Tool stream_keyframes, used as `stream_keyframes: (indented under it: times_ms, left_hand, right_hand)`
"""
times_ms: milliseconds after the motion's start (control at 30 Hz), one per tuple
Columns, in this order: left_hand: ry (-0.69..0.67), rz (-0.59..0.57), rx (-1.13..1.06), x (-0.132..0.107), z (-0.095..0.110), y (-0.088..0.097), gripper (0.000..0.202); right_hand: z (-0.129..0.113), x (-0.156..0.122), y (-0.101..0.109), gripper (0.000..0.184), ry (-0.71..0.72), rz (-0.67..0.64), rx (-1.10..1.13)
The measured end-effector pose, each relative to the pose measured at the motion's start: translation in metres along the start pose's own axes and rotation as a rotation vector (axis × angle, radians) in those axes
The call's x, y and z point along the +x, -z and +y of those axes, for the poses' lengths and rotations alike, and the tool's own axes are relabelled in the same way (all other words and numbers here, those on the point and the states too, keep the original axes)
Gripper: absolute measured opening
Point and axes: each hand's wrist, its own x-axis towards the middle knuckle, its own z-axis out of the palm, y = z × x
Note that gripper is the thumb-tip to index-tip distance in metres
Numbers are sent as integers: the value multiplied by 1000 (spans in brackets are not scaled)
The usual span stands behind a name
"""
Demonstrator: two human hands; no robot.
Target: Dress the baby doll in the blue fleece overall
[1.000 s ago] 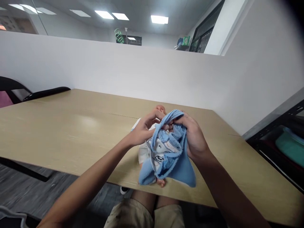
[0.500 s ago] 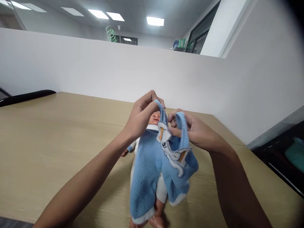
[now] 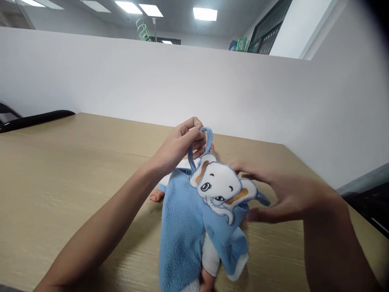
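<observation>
holding blue overalls [image 3: 182, 221] over doll [image 3: 210, 254]

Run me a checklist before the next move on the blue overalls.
1. Left hand holding a strap: ok.
2. Right hand closed on the overalls: not ok; thumb and fingers spread, blurred, contact unclear.
3. Elephant patch facing the camera: ok.
4. Doll on the table, behind the overalls: ok.
5. Both doll legs inside the overalls: not ok; one shows between the trouser legs.
</observation>
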Motion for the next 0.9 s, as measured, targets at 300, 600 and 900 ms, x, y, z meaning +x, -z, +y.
stream_keyframes:
  times_ms: [300,600,900]
  left_hand:
    - [-26,-107,303,1,11,42,30]
    - [-44,-651,540,-9,21,27,14]
    - [30,-592,508,-7,13,27,33]
  right_hand:
    - [-5,12,-13,21,-9,101,-44]
    - [7,1,-17,33,-22,394,147]
    - [23,0,-14,33,-40,378,261]
